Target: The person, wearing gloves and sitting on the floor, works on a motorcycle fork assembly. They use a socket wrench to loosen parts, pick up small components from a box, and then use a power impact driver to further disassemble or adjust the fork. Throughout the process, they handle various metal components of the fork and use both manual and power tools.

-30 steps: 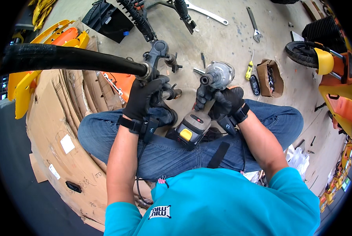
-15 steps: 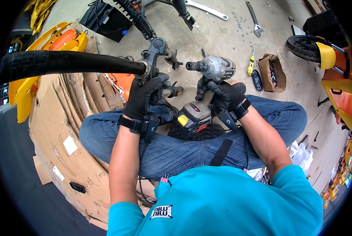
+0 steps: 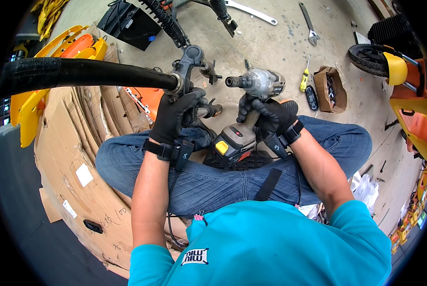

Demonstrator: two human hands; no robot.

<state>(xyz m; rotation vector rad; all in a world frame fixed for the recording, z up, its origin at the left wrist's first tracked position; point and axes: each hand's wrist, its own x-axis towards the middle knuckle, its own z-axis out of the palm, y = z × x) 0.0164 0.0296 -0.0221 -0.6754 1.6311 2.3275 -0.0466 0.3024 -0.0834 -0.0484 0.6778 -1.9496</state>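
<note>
- The left hand (image 3: 175, 117), in a black glove, is wrapped tight around the black fork bracket (image 3: 188, 66) where the long black tube (image 3: 80, 76) meets it, left of centre.
- The right hand (image 3: 268, 117), also gloved, clasps the grip of the cordless impact wrench (image 3: 256, 86), whose nose points left at the bracket with a small gap between.
- Bare concrete floor (image 3: 270, 43) lies open beyond the wrench.
- Flattened cardboard (image 3: 70, 157) edges the left side.
- The tube's far-left end is cut off by the rim of the view.
</note>
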